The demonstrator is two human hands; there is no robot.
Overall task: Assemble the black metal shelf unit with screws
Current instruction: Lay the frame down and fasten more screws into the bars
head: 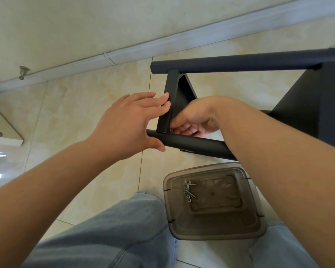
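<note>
Your left hand (130, 120) sits at the near-left end of the shelf unit (240, 89), which lies on its side on the tiled floor (85, 105), close to the wall's skirting. The fingers are nearly straight and press flat against the outer face of the black end bracket (167, 105), while the thumb hooks under the near tube (191, 145); it steadies rather than clamps. Judge the frame stiff and fairly light, with a smooth painted finish that may slide on tile, so brace it at the joints where bracket meets tube, not mid-span.

Your right hand (195, 120) reaches in behind the same bracket, fingers curled inward toward the joint. You seem to be pinching something small there, likely a screw or nut, but it is hidden, so what the hand holds cannot be told.

Nearer your knees, a smoky translucent plastic container (246, 227) rests on the floor between your jeans-clad legs (108, 235), with loose screws and washers (189, 190) in its left part. They are small and will roll, so pick them one at a time.
</note>
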